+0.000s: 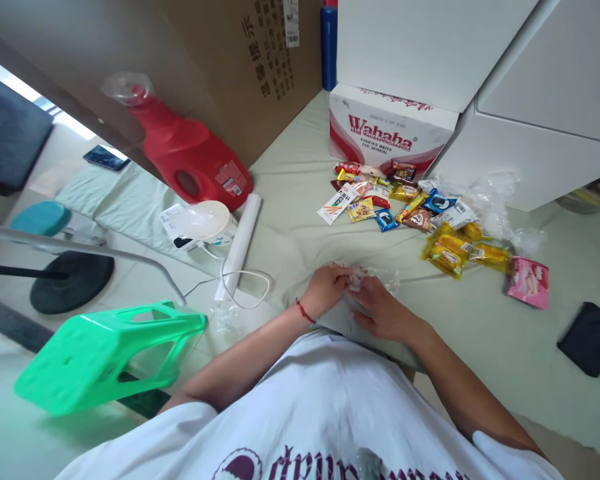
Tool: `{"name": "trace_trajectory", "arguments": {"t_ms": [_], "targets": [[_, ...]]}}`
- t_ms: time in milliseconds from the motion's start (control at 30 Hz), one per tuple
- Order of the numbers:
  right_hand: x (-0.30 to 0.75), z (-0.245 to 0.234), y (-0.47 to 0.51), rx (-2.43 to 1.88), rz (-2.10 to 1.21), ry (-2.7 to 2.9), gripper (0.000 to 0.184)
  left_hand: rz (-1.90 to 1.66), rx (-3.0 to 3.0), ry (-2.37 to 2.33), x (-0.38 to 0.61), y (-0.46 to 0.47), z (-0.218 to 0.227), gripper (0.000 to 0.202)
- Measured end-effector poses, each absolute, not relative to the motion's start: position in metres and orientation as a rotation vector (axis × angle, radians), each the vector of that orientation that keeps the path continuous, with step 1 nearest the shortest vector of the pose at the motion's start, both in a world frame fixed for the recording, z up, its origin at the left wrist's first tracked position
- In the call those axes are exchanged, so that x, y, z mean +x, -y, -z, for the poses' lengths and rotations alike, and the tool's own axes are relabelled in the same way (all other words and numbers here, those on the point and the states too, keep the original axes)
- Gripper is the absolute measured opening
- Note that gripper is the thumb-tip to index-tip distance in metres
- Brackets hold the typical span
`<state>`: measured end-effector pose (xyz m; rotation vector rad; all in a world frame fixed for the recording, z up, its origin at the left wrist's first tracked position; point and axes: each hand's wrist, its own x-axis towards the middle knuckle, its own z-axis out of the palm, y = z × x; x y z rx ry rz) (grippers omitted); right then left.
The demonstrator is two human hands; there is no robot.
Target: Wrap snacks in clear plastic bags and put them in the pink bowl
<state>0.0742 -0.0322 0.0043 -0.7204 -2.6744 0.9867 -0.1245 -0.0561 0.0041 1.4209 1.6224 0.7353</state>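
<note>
Close to my body, at the near edge of the pale green cloth [290, 233], both hands grip a crumpled clear plastic bag [356, 279]. My left hand [325, 288], with a red string on its wrist, is closed on the gathered plastic. From the other side my right hand [383, 310] pinches the same bunched part. Loose film spreads out around the fingers. Beyond the hands lies a pile of small wrapped snacks [363, 209], with yellow-packed cakes [446, 252] and a pink packet [529, 281] to the right.
Behind the snacks stands a Wahaha carton [385, 130] against white drawers [430, 47]. More clear plastic [497, 200] lies right of the pile. At left are a red jug [195, 157], a paper cup [215, 223], a white roll [240, 247] with a cable, and a green stool [95, 353].
</note>
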Motion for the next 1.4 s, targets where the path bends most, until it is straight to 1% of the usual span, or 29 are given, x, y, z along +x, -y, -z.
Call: {"name": "trace_trajectory", "arguments": {"t_ms": [67, 100, 133, 200, 267, 333, 400, 467, 533, 567, 633, 700, 767, 833, 900, 967, 1067, 1133, 1200, 1333, 1400], "targets": [[0.086, -0.004, 0.028, -0.741, -1.179, 2.555, 0.044, -0.636, 1.724, -1.764, -0.117, 0.06, 0.0, 0.041], [0.091, -0.003, 0.025, -0.848, -1.207, 2.468, 0.041, -0.586, 1.823, -1.837, -0.114, 0.062, 0.001, 0.041], [0.095, -0.002, 0.021, -1.007, -1.155, 2.382, 0.04, -0.542, 1.889, -1.903, -0.111, 0.065, 0.0, 0.04], [0.101, 0.003, 0.016, -1.36, -0.861, 2.271, 0.039, -0.508, 1.973, -1.998, -0.106, 0.068, -0.001, 0.034], [0.103, 0.009, 0.014, -1.592, -0.561, 2.295, 0.038, -0.528, 2.028, -2.049, -0.101, 0.071, -0.001, 0.028], [0.103, 0.015, 0.018, -1.685, -0.455, 2.382, 0.038, -0.565, 2.038, -2.073, -0.097, 0.074, 0.002, 0.026], [0.102, 0.019, 0.024, -1.691, -0.456, 2.419, 0.024, -0.632, 2.008, -2.085, -0.095, 0.077, 0.01, 0.032], [0.102, 0.02, 0.031, -1.661, -0.466, 2.398, 0.012, -0.74, 1.922, -2.133, -0.095, 0.078, 0.021, 0.051], [0.1, 0.019, 0.037, -1.654, -0.55, 2.343, 0.013, -0.806, 1.806, -2.204, -0.095, 0.077, 0.03, 0.073], [0.099, 0.018, 0.038, -1.657, -0.646, 2.301, 0.014, -0.798, 1.762, -2.227, -0.095, 0.076, 0.032, 0.078], [0.094, 0.016, 0.041, -1.637, -0.904, 2.174, 0.015, -0.728, 1.723, -2.23, -0.094, 0.075, 0.034, 0.074], [0.086, 0.016, 0.044, -1.56, -1.11, 1.987, 0.017, -0.661, 1.752, -2.183, -0.091, 0.075, 0.03, 0.063], [0.077, 0.015, 0.047, -1.448, -1.244, 1.771, 0.022, -0.647, 1.844, -2.135, -0.087, 0.078, 0.024, 0.052], [0.069, 0.014, 0.051, -1.339, -1.423, 1.527, 0.031, -0.69, 1.99, -2.089, -0.082, 0.082, 0.021, 0.046], [0.066, 0.014, 0.056, -1.251, -1.626, 1.271, 0.043, -0.776, 2.164, -1.954, -0.077, 0.088, 0.023, 0.051], [0.067, 0.015, 0.062, -1.215, -1.717, 1.087, 0.048, -0.851, 2.322, -1.663, -0.073, 0.094, 0.029, 0.063], [0.079, 0.021, 0.071, -1.266, -1.655, 0.961, 0.045, -0.928, 2.387, -1.143, -0.065, 0.102, 0.038, 0.083], [0.098, 0.026, 0.077, -1.313, -1.583, 0.887, 0.042, -0.977, 2.304, -0.955, -0.061, 0.104, 0.042, 0.086], [0.129, 0.03, 0.082, -1.354, -1.462, 0.8, 0.04, -1.018, 2.201, -0.928, -0.063, 0.103, 0.044, 0.081], [0.221, 0.038, 0.076, -1.411, -1.008, 0.599, 0.038, -1.06, 2.082, -1.109, -0.086, 0.098, 0.049, 0.056], [0.264, 0.041, 0.061, -1.45, -0.866, 0.544, 0.04, -1.065, 2.052, -1.235, -0.102, 0.095, 0.053, 0.047]]}}
